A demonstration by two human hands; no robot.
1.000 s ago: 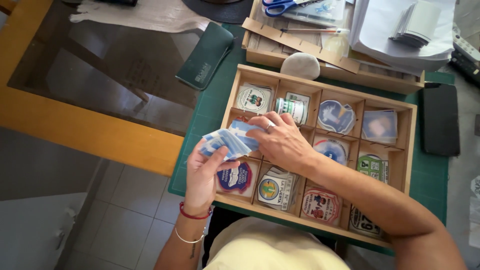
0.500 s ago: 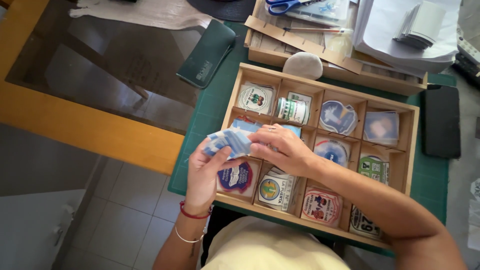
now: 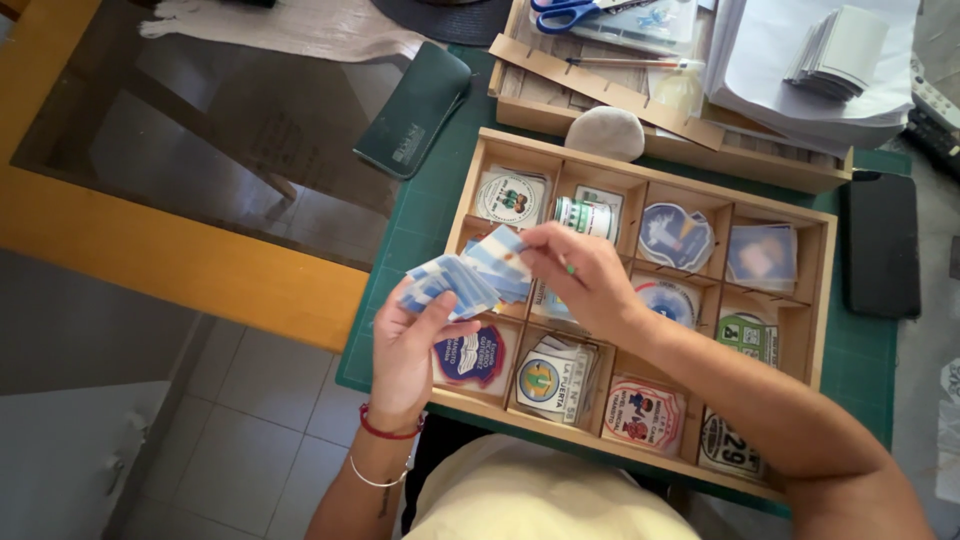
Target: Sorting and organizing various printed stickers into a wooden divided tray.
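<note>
Head view is showing the left hand (image 3: pixel 412 345) gripping a fanned stack of blue-and-white stickers (image 3: pixel 452 283) over the left edge of the wooden divided tray (image 3: pixel 822 300), while the right hand (image 3: pixel 580 275) is pinching one sticker (image 3: pixel 500 253) off it. Every visible compartment of that tray is already holding stickers; the fanned stack is looking thick, so plenty seems left to go through.
</note>
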